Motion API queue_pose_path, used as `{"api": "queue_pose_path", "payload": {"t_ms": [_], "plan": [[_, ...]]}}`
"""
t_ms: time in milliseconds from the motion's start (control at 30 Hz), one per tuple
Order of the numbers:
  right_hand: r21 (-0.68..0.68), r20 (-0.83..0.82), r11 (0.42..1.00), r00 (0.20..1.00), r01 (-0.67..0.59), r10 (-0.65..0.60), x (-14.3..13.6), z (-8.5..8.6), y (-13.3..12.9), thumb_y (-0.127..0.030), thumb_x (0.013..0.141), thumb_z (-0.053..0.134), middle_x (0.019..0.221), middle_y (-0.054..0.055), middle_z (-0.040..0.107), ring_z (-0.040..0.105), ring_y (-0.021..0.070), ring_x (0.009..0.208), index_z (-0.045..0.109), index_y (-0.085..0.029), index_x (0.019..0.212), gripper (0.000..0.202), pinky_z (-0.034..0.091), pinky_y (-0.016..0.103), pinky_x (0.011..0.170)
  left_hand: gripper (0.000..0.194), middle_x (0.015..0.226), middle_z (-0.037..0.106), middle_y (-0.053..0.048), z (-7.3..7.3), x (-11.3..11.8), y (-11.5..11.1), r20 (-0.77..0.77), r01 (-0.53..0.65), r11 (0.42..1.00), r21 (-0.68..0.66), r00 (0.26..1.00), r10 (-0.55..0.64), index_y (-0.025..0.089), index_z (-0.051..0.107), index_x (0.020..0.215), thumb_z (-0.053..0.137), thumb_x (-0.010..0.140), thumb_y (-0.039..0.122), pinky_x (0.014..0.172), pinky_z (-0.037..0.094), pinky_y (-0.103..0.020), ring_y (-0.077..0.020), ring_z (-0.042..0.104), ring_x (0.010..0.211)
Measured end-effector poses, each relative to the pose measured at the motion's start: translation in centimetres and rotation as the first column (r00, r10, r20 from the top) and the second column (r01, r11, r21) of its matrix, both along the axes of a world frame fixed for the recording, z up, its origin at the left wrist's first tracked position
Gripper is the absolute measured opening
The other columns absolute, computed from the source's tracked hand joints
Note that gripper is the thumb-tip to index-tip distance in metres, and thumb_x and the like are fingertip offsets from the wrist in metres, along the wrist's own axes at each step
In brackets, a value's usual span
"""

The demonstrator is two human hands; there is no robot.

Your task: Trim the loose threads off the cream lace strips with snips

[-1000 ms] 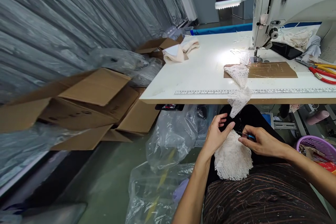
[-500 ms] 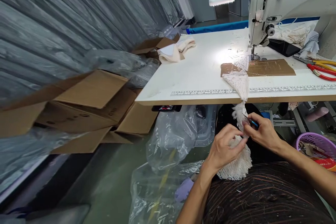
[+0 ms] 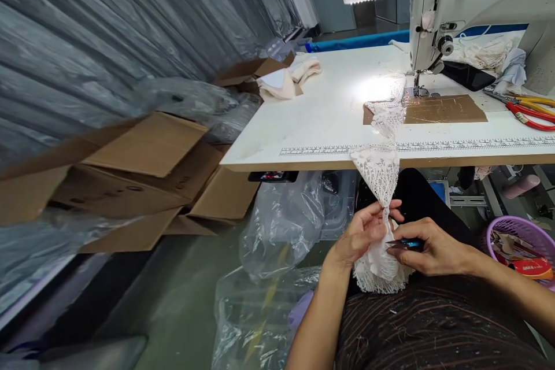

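White lace pieces (image 3: 378, 169) hang in a joined strip over the table's front edge, down to my lap. My left hand (image 3: 359, 234) is closed on a narrow gathered part of the lace, just below the edge. In my right hand (image 3: 429, 247) is a small pair of thread snips (image 3: 410, 244) with blue on the handle; its dark blades point left and lie against the lace. More lace is bunched beneath both hands. The strip's far end lies beside the needle of a white sewing machine (image 3: 427, 17).
A printed ruler (image 3: 321, 150) runs along the white table (image 3: 303, 127). Red and yellow-handled scissors (image 3: 526, 111) lie at right. Open cardboard boxes (image 3: 143, 144) and clear plastic bags (image 3: 277, 231) stand at left. A purple basket (image 3: 492, 237) holds scraps at lower right.
The lace strip has been drawn toward me, and a wider piece now hangs over the edge. My left hand has moved up the strip; my right hand with the snips has moved lower.
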State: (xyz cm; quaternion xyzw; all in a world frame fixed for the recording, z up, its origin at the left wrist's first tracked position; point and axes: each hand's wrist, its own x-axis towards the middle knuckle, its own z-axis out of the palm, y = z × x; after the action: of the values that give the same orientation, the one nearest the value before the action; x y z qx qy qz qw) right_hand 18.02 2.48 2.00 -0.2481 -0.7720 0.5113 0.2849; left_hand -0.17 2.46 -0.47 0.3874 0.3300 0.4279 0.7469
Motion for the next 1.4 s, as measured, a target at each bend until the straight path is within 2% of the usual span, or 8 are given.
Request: {"api": "queue_pose_path", "payload": {"t_ms": [100, 233, 333, 500, 633, 833, 1133, 1400], "plan": [[-0.064, 0.090, 0.997, 0.996, 0.037, -0.031, 0.7, -0.2, 0.8, -0.040, 0.093, 0.049, 0.066, -0.002, 0.052, 0.040, 0.0097, 0.057, 0.064, -0.015, 0.085, 0.031, 0.035, 0.022, 0.054, 0.050, 0.074, 0.067, -0.002, 0.3, -0.6, -0.2, -0.113, -0.087, 0.994, -0.065, 0.990, 0.079, 0.016, 0.074, 0.100, 0.088, 0.060, 0.041, 0.061, 0.045, -0.021, -0.0104, 0.058, 0.063], [-0.081, 0.227, 0.978, 0.959, 0.190, -0.168, 0.9, -0.7, 2.1, -0.061, 0.098, 0.021, 0.066, 0.000, 0.049, 0.042, 0.0125, 0.060, 0.061, -0.015, 0.087, 0.062, 0.035, 0.025, 0.056, 0.042, 0.072, 0.067, -0.002, 0.8, -1.0, -0.4, -0.262, -0.153, 0.987, -0.041, 0.955, 0.138, 0.014, 0.073, 0.084, 0.086, 0.062, 0.046, 0.059, 0.043, -0.021, -0.0100, 0.056, 0.061], [-0.091, 0.263, 0.977, 0.951, 0.191, -0.161, 0.5, -0.8, 2.8, -0.067, 0.096, 0.019, 0.060, -0.003, 0.041, 0.038, 0.0124, 0.056, 0.061, -0.015, 0.084, 0.067, 0.031, 0.025, 0.054, 0.045, 0.070, 0.066, -0.002, 1.0, -0.8, -0.4, -0.300, -0.186, 0.982, -0.014, 0.938, 0.174, 0.014, 0.072, 0.082, 0.082, 0.065, 0.054, 0.058, 0.041, -0.021, -0.0099, 0.054, 0.060], [-0.036, 0.236, 0.989, 0.963, 0.141, -0.128, -0.6, -0.7, 3.6, -0.067, 0.095, 0.024, 0.059, -0.003, 0.038, 0.034, 0.0109, 0.055, 0.053, -0.017, 0.072, 0.062, 0.027, 0.025, 0.053, 0.040, 0.067, 0.064, 0.000, 0.8, -0.6, -0.4, -0.298, -0.197, 0.979, 0.051, 0.933, 0.203, 0.015, 0.071, 0.077, 0.080, 0.068, 0.053, 0.059, 0.040, -0.021, -0.0097, 0.052, 0.061], [0.005, 0.213, 0.983, 0.960, 0.184, -0.181, -1.1, -1.1, 4.0, -0.065, 0.095, 0.026, 0.059, -0.003, 0.042, 0.035, 0.0104, 0.055, 0.050, -0.018, 0.067, 0.060, 0.028, 0.025, 0.054, 0.038, 0.067, 0.063, 0.001, 0.7, -0.5, -0.3, -0.285, -0.240, 0.968, 0.068, 0.926, 0.249, 0.015, 0.071, 0.075, 0.080, 0.068, 0.052, 0.058, 0.038, -0.020, -0.0084, 0.049, 0.059], [-0.073, 0.191, 0.978, 0.965, 0.194, -0.177, -0.9, -1.2, 3.4, -0.065, 0.096, 0.026, 0.064, -0.002, 0.047, 0.040, 0.0116, 0.059, 0.058, -0.016, 0.081, 0.061, 0.032, 0.024, 0.055, 0.040, 0.067, 0.062, 0.000, 1.0, -0.4, -0.4, -0.297, -0.254, 0.967, 0.035, 0.921, 0.252, 0.015, 0.070, 0.075, 0.079, 0.067, 0.052, 0.057, 0.038, -0.021, -0.0095, 0.050, 0.059], [-0.042, 0.226, 0.990, 0.966, 0.136, -0.123, -1.4, -0.5, 3.1, -0.066, 0.096, 0.018, 0.062, -0.003, 0.039, 0.036, 0.0117, 0.058, 0.037, -0.021, 0.066, 0.057, 0.029, 0.026, 0.055, 0.039, 0.062, 0.060, 0.002, 1.4, -0.4, -0.6, -0.304, -0.223, 0.975, 0.004, 0.928, 0.214, 0.015, 0.067, 0.074, 0.080, 0.066, 0.052, 0.054, 0.037, -0.021, -0.0088, 0.048, 0.055], [-0.142, 0.207, 0.976, 0.969, 0.164, -0.132, -1.8, -1.5, 3.1, -0.075, 0.091, 0.022, 0.062, -0.004, 0.034, 0.031, 0.0115, 0.058, 0.038, -0.021, 0.065, 0.062, 0.026, 0.026, 0.054, 0.038, 0.061, 0.061, 0.002, 1.3, -0.4, -0.7, -0.294, -0.202, 0.979, 0.012, 0.935, 0.196, 0.015, 0.068, 0.074, 0.079, 0.067, 0.051, 0.053, 0.037, -0.020, -0.0082, 0.048, 0.054]]}}
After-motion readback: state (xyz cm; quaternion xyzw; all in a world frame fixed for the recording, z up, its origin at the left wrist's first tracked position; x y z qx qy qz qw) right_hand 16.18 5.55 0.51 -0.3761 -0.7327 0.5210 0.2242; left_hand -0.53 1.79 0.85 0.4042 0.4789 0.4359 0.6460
